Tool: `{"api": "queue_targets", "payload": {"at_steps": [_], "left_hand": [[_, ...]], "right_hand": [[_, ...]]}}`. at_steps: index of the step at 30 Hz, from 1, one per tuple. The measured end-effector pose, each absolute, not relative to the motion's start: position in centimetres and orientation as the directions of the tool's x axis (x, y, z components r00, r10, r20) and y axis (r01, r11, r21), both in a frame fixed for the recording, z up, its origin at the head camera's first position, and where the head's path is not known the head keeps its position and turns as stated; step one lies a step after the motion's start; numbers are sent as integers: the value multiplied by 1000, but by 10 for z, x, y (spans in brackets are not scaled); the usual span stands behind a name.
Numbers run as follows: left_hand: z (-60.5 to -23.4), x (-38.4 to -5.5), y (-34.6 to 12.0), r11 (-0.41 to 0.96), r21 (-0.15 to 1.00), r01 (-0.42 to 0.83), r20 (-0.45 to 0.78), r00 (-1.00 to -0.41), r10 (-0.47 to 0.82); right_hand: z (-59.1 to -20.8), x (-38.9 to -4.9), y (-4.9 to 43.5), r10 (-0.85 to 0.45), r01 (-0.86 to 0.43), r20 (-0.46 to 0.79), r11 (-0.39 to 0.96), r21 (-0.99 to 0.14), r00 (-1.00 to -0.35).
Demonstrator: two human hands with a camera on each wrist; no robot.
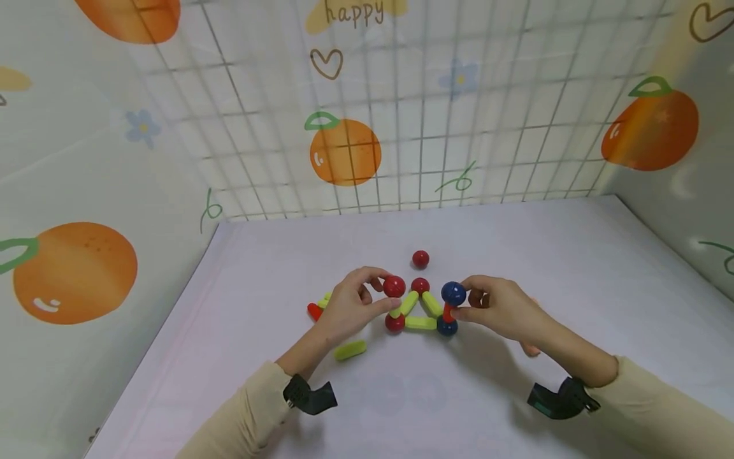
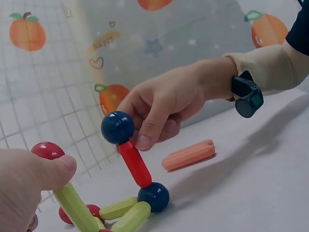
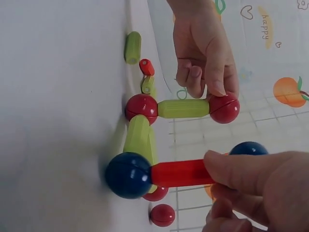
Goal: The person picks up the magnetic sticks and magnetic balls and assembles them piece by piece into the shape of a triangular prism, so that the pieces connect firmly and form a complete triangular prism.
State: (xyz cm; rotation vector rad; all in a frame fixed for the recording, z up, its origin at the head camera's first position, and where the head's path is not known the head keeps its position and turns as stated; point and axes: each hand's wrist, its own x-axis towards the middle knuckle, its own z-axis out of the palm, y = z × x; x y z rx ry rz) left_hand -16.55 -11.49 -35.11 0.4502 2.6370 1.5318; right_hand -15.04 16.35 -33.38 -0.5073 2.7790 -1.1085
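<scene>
A triangle of yellow-green magnetic rods [image 1: 421, 323] lies on the table, with two red balls [image 1: 395, 322] and a blue ball [image 1: 447, 326] at its corners. From the near red corner stands a green rod [image 2: 75, 208] topped by a red ball [image 1: 394, 285]. My left hand [image 1: 355, 303] pinches that top ball between thumb and fingers. A red rod [image 3: 179, 173] rises from the blue corner and carries another blue ball [image 2: 118, 127]. My right hand [image 1: 499, 307] grips this red rod near its upper end, thumb against it, fingers partly hidden behind the blue ball.
Behind the triangle lies a loose red ball [image 1: 421, 259]. Near my left forearm are a green rod [image 1: 350, 350] and a red rod [image 1: 314, 312] beside more green. An orange rod [image 2: 189, 154] lies beneath my right wrist. Printed curtains [image 1: 275, 127] enclose the table.
</scene>
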Motion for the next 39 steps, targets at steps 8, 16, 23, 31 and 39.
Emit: {"api": "queue_targets", "payload": {"at_steps": [8,16,23,31,39], "left_hand": [[-353,-161,-111,490,849,199,78,-963,256],[-378,-118,-85,563,816,135,131,-990,48],[-385,-101,-62,594,751,289,184,-955,232],[-363,-118,-78,588,688,425,475,-877,79],[-346,-142,-94,581,744,329,299,-942,152]], "right_hand": [[-329,-147,164,-327,-269,51,668,-694,-944],[-323,-144,167,-342,-277,50,659,-700,-938],[-323,-143,172,-335,-288,73,655,-698,-939],[-322,-140,175,-326,-266,49,666,-697,-944],[-341,-134,213,-209,-180,24,773,-608,-978]]}}
